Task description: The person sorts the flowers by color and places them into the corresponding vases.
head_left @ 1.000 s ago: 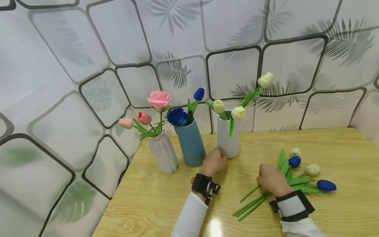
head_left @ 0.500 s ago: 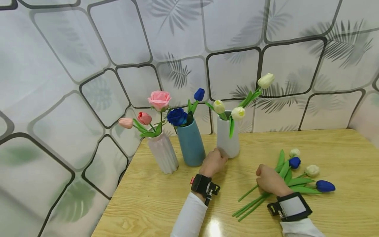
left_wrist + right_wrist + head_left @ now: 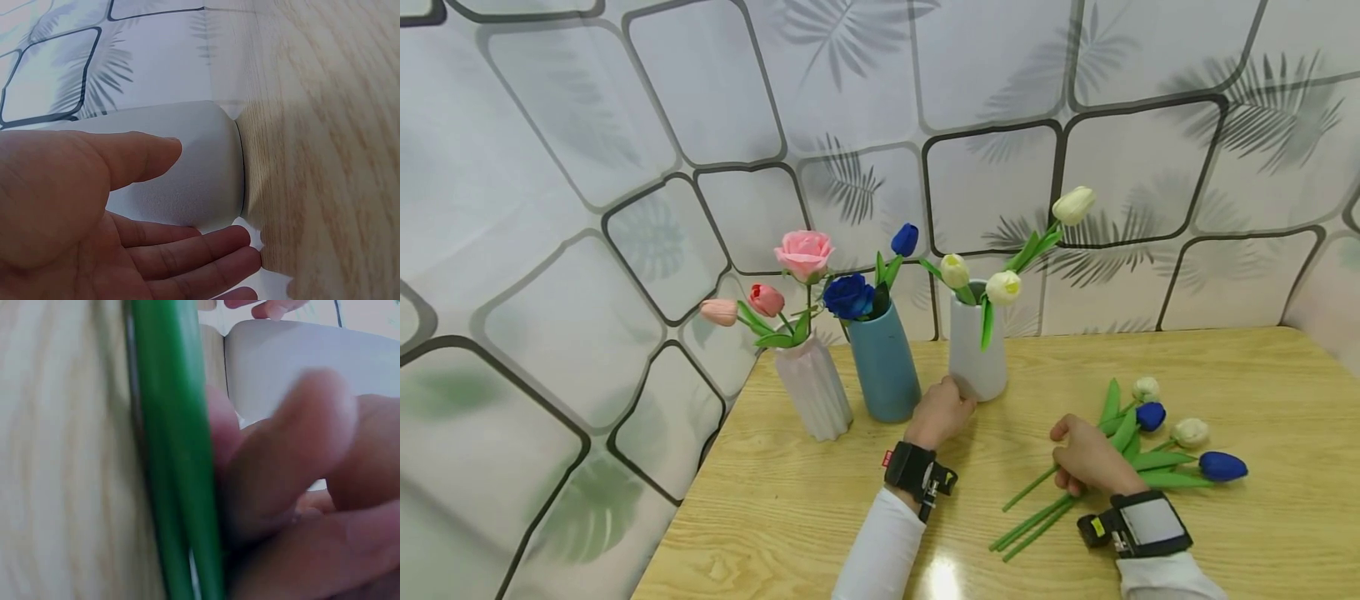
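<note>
At the foot of the white vase (image 3: 977, 354), my left hand (image 3: 942, 410) reaches its fingers along the lower side. In the left wrist view the thumb overlaps the vase and the other fingers extend fairly straight below it. The vase holds several pale yellow-white tulips (image 3: 1003, 286). My right hand (image 3: 1092, 457) is over loose artificial tulips lying on the table, thumb and fingers parted beside their green stems (image 3: 1037, 523). Close up, the stems (image 3: 178, 450) run past loosely bent fingers. Blue tulip heads (image 3: 1222, 467) and white ones (image 3: 1191, 432) point right.
Left of the white vase stands a blue vase (image 3: 883, 362) with a blue rose and a blue tulip. A ribbed pale vase (image 3: 814, 387) holds a pink rose and pink tulips. Patterned fabric (image 3: 1000, 183) hangs behind the wooden table (image 3: 790, 517).
My right hand has loosened, its thumb and fingers spreading apart above the stems. The loose tulips have shifted slightly. My left hand stays at the white vase.
</note>
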`<action>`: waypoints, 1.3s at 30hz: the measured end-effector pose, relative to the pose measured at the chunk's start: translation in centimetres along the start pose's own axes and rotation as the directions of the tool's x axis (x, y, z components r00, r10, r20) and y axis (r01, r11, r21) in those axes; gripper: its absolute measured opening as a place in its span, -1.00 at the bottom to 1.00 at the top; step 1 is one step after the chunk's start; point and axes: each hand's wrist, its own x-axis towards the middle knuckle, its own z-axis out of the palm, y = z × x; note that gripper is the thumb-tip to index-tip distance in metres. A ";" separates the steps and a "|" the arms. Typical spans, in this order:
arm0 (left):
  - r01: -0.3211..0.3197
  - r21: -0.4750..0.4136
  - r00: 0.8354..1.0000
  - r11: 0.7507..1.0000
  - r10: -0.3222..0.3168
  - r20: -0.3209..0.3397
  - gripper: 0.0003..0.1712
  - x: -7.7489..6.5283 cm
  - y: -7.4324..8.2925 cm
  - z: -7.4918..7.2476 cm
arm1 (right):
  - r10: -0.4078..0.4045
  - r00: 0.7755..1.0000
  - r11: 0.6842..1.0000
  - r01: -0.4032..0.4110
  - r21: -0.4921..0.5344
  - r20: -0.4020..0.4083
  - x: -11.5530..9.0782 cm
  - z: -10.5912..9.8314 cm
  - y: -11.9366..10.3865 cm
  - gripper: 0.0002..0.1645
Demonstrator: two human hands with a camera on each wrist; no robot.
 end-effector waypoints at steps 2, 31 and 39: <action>-0.004 0.003 1.000 1.000 0.004 -0.001 -0.45 0.0 0.0 0.0 | 0.016 1.000 1.000 -0.017 0.010 0.011 0.1 -0.1 0.1 -0.68; 0.002 0.024 1.000 1.000 -0.002 0.009 -0.38 0.1 -0.2 0.2 | -0.016 0.975 0.921 0.101 0.375 -0.223 0.2 0.6 -0.6 -0.48; 0.000 0.038 1.000 0.999 -0.001 0.017 -0.37 0.0 -0.1 0.1 | 0.060 0.945 0.844 0.125 0.522 -0.323 0.4 2.1 -1.4 -0.44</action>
